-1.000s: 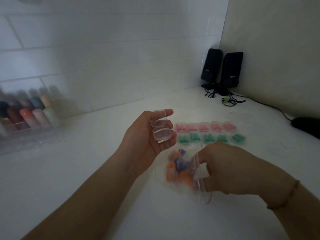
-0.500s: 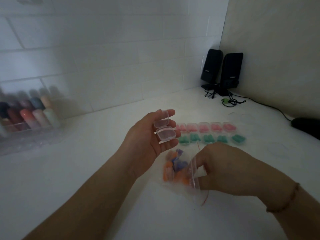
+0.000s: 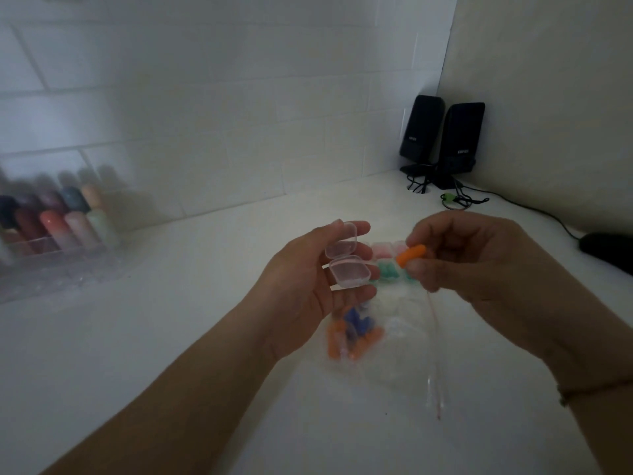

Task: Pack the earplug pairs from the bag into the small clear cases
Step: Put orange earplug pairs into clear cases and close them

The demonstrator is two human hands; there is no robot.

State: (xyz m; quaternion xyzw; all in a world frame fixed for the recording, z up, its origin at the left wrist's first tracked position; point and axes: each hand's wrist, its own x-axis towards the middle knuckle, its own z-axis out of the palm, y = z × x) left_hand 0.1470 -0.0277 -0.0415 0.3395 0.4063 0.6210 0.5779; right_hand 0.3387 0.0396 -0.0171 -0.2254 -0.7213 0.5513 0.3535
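Now left hand cradles open clear case; right hand pinches orange earplug.

Bare counter lies left; filled cases (partly hidden) crowd behind the hands.

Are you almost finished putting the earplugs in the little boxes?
Partly. Filled pink and green cases already sit in rows on the white counter. The left hand holds an open, empty small clear plastic case; the right hand pinches an orange foam earplug. Orange and blue earplugs remain in the clear plastic bag.
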